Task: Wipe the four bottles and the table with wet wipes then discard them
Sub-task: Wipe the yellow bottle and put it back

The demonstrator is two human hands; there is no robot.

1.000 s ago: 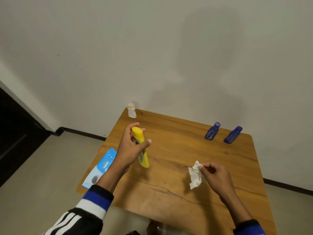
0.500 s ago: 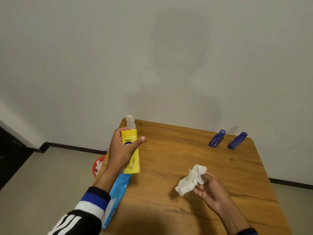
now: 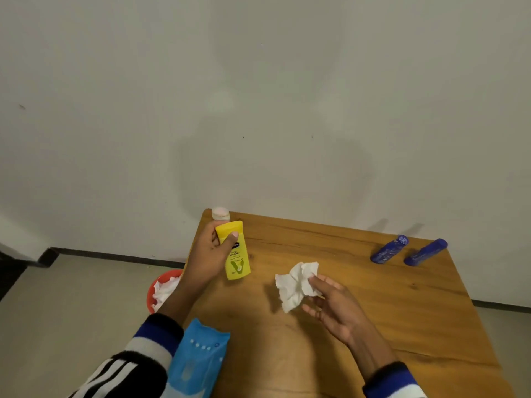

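Observation:
My left hand (image 3: 211,254) grips a yellow bottle (image 3: 235,255) upright over the left part of the wooden table (image 3: 373,311), thumb across its cap end. A crumpled white wet wipe (image 3: 296,284) is pinched by my right hand (image 3: 330,303), palm up, near the table's middle. A small white bottle (image 3: 220,214) stands at the far left corner, partly behind the yellow one. Two blue bottles (image 3: 389,249) (image 3: 425,252) lie side by side at the far right.
A blue wet-wipe pack (image 3: 198,360) lies at the table's near left edge. On the floor left of the table stands a red bin (image 3: 165,282) holding used white wipes. A white wall runs right behind the table.
My view has shifted, bringing the red bin into sight. My left hand turned the yellow bottle so its label faces me. My right hand rolled palm up with the wipe.

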